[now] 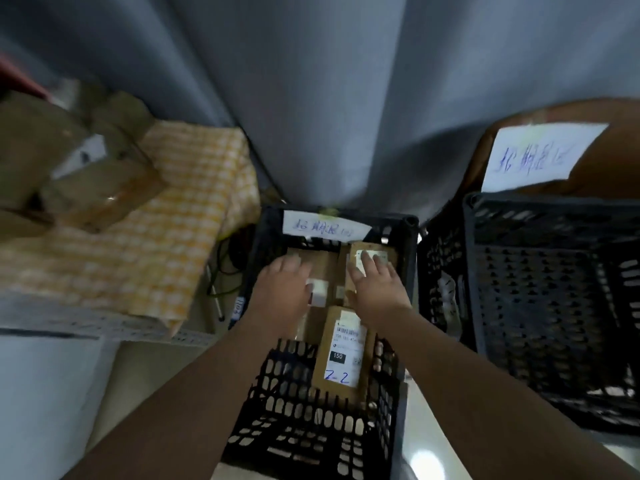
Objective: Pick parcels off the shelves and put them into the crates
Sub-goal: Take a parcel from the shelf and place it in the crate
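Observation:
Both my arms reach down into a black slotted crate (304,427) in the middle of the view. My left hand (287,285) lies flat with spread fingers on a brown cardboard parcel (322,265) at the crate's far left. My right hand (375,282) rests with straight fingers on a second brown parcel (384,256) with a white label at the far right. A third parcel (343,355), with a barcode label marked "150" and "Z-2", lies nearer me in the crate. A handwritten paper tag (323,228) hangs on the crate's far rim.
A second black crate (540,306) stands at the right, with a brown box and a handwritten white sign (540,155) behind it. At the left a shelf (104,327) with a yellow checked cloth (145,258) holds several taped brown parcels (86,181). A grey curtain (311,98) hangs behind.

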